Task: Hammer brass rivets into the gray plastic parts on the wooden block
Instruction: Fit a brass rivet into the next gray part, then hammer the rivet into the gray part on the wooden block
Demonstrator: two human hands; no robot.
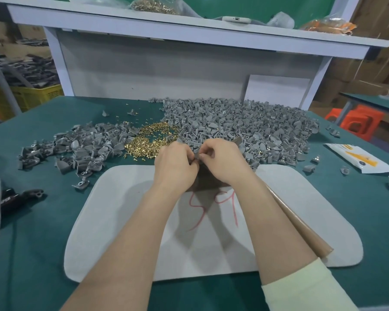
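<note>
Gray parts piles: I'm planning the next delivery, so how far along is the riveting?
Done: the smaller left pile may be finished pieces, though rivets in them are unclear. In hand: the left hand and right hand pinch one gray part over the wooden block; the hammer handle lies idle. Left: the large right pile and the heap of brass rivets suggest most work remains.
</note>
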